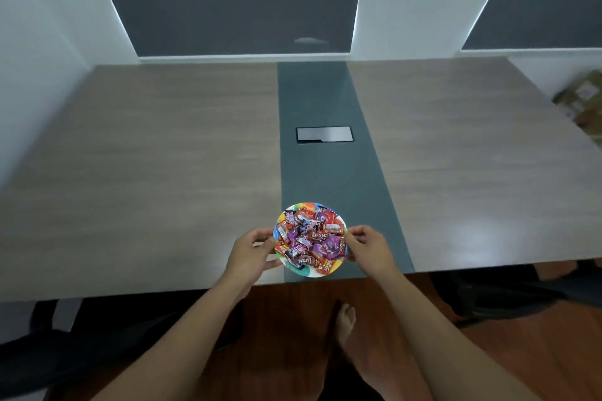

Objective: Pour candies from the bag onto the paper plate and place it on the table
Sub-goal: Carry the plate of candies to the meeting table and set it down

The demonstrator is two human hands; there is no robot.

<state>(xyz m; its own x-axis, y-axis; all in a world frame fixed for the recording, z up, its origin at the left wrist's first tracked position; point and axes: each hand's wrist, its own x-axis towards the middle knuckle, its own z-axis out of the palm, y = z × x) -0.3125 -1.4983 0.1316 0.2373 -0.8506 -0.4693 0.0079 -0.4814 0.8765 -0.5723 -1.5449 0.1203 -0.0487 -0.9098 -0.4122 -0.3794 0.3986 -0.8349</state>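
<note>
A colourful paper plate (pixel 306 271) heaped with wrapped candies (pixel 309 236) sits over the near edge of the wooden table (pixel 146 172), on its grey-green centre strip. My left hand (pixel 252 252) grips the plate's left rim, thumb on top. On the right rim my right hand (pixel 368 246) holds the plate the same way. I cannot tell whether the plate rests on the table or hovers just above it. No candy bag is in view.
A dark cable hatch (pixel 324 134) is set in the centre strip further back. Cardboard boxes (pixel 583 101) stand off the table's right end. Dark chairs (pixel 488 290) are tucked under the near edge, and a bare foot (pixel 346 319) stands on the brown floor.
</note>
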